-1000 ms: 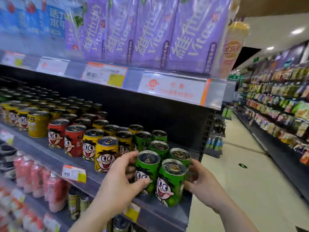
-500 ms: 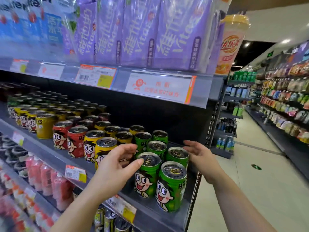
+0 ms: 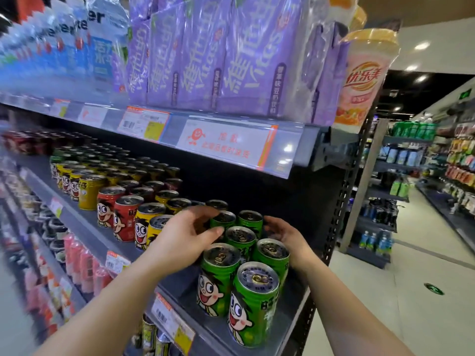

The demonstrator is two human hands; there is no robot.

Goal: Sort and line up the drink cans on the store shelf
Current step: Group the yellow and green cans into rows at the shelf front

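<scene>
Currently, item one: green cans (image 3: 241, 237), a cluster of six at the right end of the grey shelf (image 3: 84, 227), arranged in pairs running front to back, all upright with cartoon-face labels. Front pair: front-right green can (image 3: 253, 304) near the shelf lip, front-left green can (image 3: 218, 278) just beside it and slightly further back. Item two: left hand (image 3: 185, 240), reaching in over the left side of the cluster, fingers loosely curved toward the rear-left green can (image 3: 223, 219), thumb extended toward the middle can; whether the fingertips actually touch a can is hard to tell, as the hand is slightly blurred, and it appears to hold nothing. Item three: right hand (image 3: 285, 235), on the right flank of the cluster, palm facing the cans, fingers relaxed and curved beside the rear-right green can (image 3: 250, 220), apparently unclasped. Item four: yellow cans (image 3: 147, 222) and red cans (image 3: 120, 214), ranked in rows to the left of the left hand on the same shelf. Item five: purple cartons (image 3: 231, 60) on the shelf above. Change from half a second earlier: both hands have moved inward and deeper, from the front and side of the cluster to bracket its rear pair; the cans stand as before.
</scene>
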